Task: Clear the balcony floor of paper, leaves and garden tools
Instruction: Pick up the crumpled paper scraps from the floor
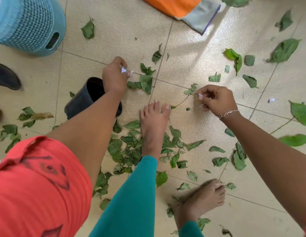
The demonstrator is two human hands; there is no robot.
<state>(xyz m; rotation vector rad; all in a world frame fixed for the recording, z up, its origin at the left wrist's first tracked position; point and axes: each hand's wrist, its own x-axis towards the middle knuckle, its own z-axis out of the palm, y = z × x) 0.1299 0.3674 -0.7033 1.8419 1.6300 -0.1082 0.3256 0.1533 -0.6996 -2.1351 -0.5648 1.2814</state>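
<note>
Green leaves (pixel 131 147) lie scattered all over the beige tiled floor (pixel 196 48), thickest around my bare feet. My left hand (pixel 114 74) is low over the floor, fingers pinched on small white paper scraps (pixel 124 70). My right hand (pixel 215 100), with a bracelet on the wrist, also pinches small white paper scraps (pixel 201 95) beside a leaf with a stem. Another white paper bit (pixel 271 100) lies on the tiles to the right.
A black plastic pot (pixel 87 98) lies on its side under my left forearm. A blue perforated basket (pixel 29 24) stands at top left. A dark pot (pixel 6 76) sits at the left edge. Orange and grey cloth (pixel 183 7) lies at the top.
</note>
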